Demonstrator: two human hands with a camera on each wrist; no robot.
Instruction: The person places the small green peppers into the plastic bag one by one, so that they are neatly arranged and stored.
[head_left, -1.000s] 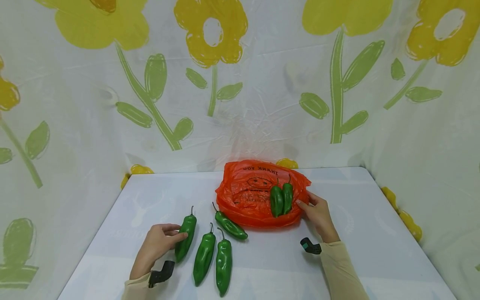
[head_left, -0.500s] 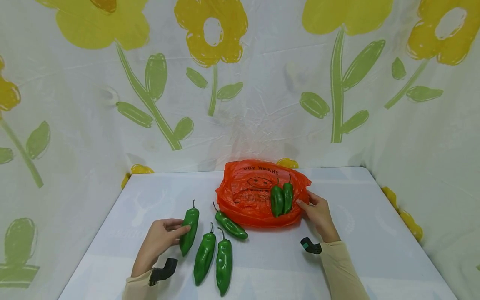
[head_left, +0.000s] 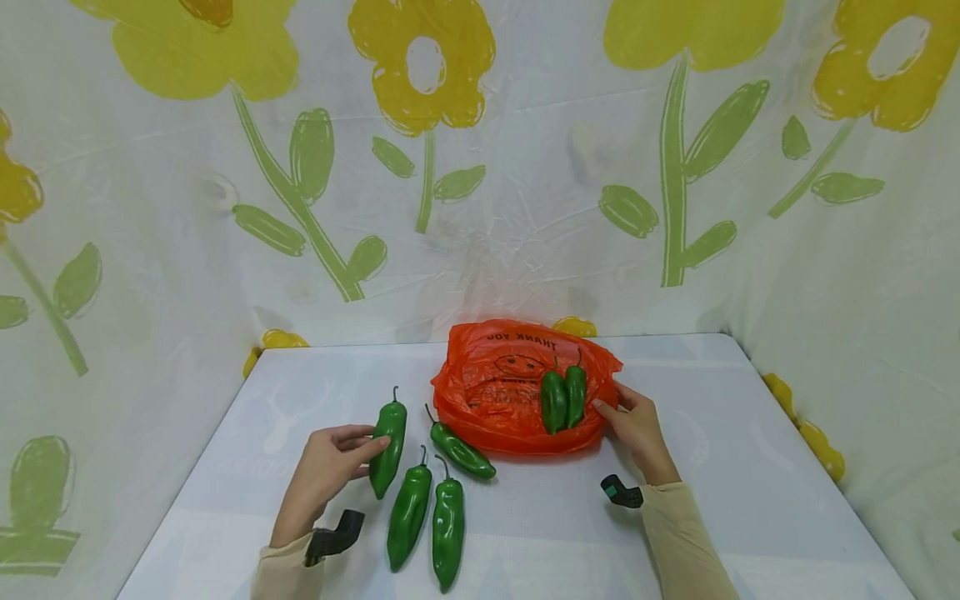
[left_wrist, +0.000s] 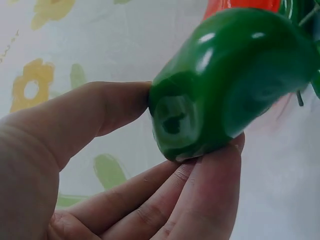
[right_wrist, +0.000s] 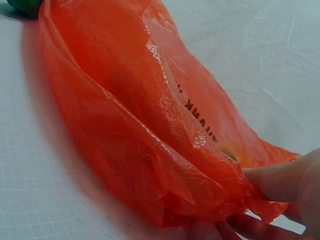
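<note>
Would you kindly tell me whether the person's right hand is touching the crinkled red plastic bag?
Touching: the right wrist view shows the right hand gripping the red bag at its edge, plastic caught between thumb and fingers.

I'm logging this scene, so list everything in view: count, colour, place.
Table: one, white, lower middle
Flowered sheeting: count unclear, white, yellow and green, behind and beside the table
Plastic bag: one, red-orange, far side of the table
Bagged peppers: two, green, bag's right part
Loose peppers: three, green, on the table
Held pepper: one, green, left of the loose peppers
Wrist cameras: two, black, at the wrists
Sleeves: two, beige, forearms
Left hand: one, bare, pinching the held pepper
Right hand: one, bare, gripping the bag's right edge
</note>
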